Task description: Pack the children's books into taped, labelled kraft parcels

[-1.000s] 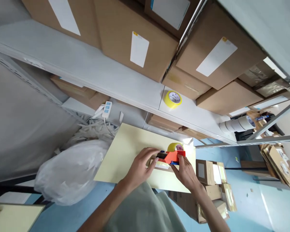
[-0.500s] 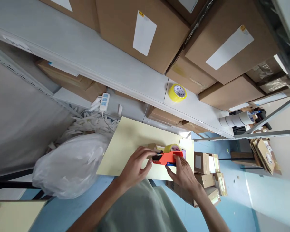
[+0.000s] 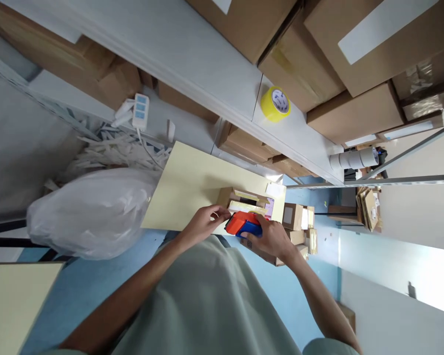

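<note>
My right hand [image 3: 272, 239] grips an orange and blue tape dispenser [image 3: 243, 224] at the near edge of a small cardboard box [image 3: 242, 198]. The box lies on a pale yellow table [image 3: 185, 182]. My left hand [image 3: 203, 223] rests against the box's near left side, fingers curled onto it beside the dispenser's nose. A strip of yellowish tape shows on top of the box.
A full white plastic bag [image 3: 89, 209] sits left of the table. A power strip [image 3: 139, 104] and white paper strips lie behind it. Metal shelves above carry large cardboard boxes, a yellow tape roll [image 3: 276, 103] and white rolls [image 3: 353, 159]. Small boxes [image 3: 298, 222] are stacked on the blue floor.
The dispenser has come toward me along the box to its near edge, with both hands following. The view has tilted down, so the shelves have slid up the frame.
</note>
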